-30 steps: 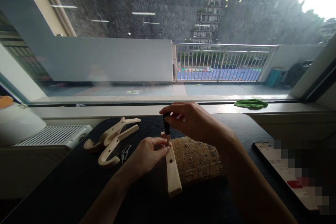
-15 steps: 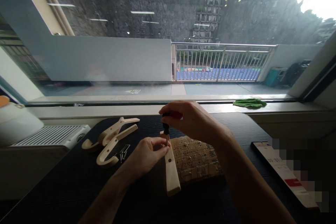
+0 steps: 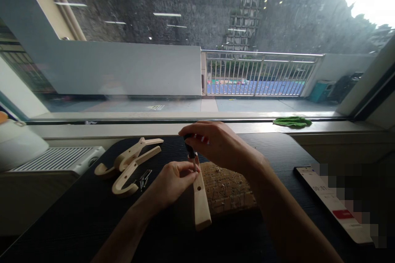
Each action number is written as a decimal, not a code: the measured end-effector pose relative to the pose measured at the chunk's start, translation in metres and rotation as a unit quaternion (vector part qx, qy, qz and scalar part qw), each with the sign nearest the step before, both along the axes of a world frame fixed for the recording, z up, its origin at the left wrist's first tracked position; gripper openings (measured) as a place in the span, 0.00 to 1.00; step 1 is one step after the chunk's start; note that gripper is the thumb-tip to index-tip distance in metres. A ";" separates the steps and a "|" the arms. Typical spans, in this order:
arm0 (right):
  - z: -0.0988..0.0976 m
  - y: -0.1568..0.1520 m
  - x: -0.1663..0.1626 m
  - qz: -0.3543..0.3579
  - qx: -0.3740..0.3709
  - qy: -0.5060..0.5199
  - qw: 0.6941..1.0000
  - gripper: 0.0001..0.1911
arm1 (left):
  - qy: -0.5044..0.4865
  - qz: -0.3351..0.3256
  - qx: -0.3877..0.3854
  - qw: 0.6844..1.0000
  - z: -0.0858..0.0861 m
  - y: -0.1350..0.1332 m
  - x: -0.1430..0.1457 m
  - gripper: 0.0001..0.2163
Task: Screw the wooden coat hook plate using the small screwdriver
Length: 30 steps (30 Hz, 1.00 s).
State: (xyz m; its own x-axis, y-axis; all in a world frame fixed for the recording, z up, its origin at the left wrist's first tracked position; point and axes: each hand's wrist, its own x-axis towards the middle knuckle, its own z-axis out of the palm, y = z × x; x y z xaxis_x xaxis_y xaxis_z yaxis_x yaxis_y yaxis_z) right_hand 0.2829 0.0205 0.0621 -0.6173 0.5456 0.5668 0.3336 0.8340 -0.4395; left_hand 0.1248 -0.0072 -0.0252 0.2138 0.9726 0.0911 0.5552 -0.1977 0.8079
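My right hand [image 3: 212, 144] is closed round the black and red handle of a screwdriver [image 3: 189, 146], which points down and leans slightly. Its metal shaft ends at the fingertips of my left hand [image 3: 174, 181]. Those left fingers are pinched together over the upper part of a pale wooden piece [image 3: 202, 207]; what they grip at the shaft's tip is hidden. The wooden piece has a dark hole lower down, and its far end rests by a worn brown board [image 3: 228, 189] full of small holes. Several loose screws [image 3: 145, 180] lie left of my left hand.
Wooden hooks [image 3: 125, 178] with holes lie at the table's left. A phone [image 3: 331, 205] showing a timer lies at the right. On the sill behind is a green cloth [image 3: 292, 122]. A white radiator [image 3: 58, 160] and a white container [image 3: 18, 141] stand left of the dark table.
The screwdriver's handle has tipped a little to the left, and my right hand has moved left with it. My left hand keeps its pinch in nearly the same place.
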 end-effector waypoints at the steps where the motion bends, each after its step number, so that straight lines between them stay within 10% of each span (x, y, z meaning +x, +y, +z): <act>1: 0.000 0.000 0.000 -0.003 0.002 -0.002 1.000 0.13 | -0.001 -0.001 0.000 1.000 0.000 0.000 0.000 0.12; 30: 0.001 -0.001 0.002 -0.011 -0.006 -0.020 1.000 0.16 | -0.006 0.010 -0.001 1.000 -0.002 0.000 0.001 0.13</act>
State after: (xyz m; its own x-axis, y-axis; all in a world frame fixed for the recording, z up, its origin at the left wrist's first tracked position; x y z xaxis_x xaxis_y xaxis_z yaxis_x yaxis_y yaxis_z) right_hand 0.2854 0.0200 0.0635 -0.6270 0.5654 0.5359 0.3685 0.8214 -0.4354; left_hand 0.1255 -0.0068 -0.0270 0.1938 0.9768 0.0907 0.5489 -0.1846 0.8153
